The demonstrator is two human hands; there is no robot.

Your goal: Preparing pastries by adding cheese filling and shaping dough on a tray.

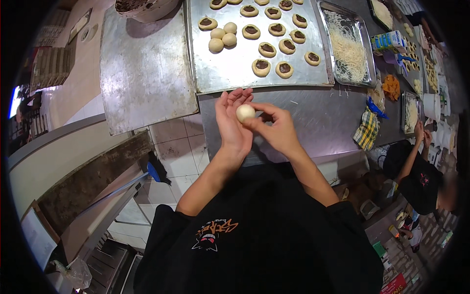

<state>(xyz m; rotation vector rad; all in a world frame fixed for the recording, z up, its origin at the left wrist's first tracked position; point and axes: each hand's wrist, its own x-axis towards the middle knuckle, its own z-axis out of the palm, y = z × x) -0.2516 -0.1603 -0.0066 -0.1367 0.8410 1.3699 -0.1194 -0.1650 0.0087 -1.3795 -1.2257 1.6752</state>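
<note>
A smooth, pale dough ball (246,114) is between my hands, just below the large metal tray (205,68). My left hand (230,125) is palm up beneath it, fingers apart and loosely curled at the tips. My right hand (274,128) grips the ball with thumb and fingers, against the left palm. On the tray sit several plain dough balls (217,45) in a cluster and several flattened dough rounds (260,67) with dark brown filling.
A bare metal sheet (142,83) and bowl of dark filling (144,10) lie left. A pan of pale shreds (348,54), checked cloth (367,130) and orange cloth (391,87) are right, where a co-worker (423,176) works. A blue-headed broom (156,171) stands lower left.
</note>
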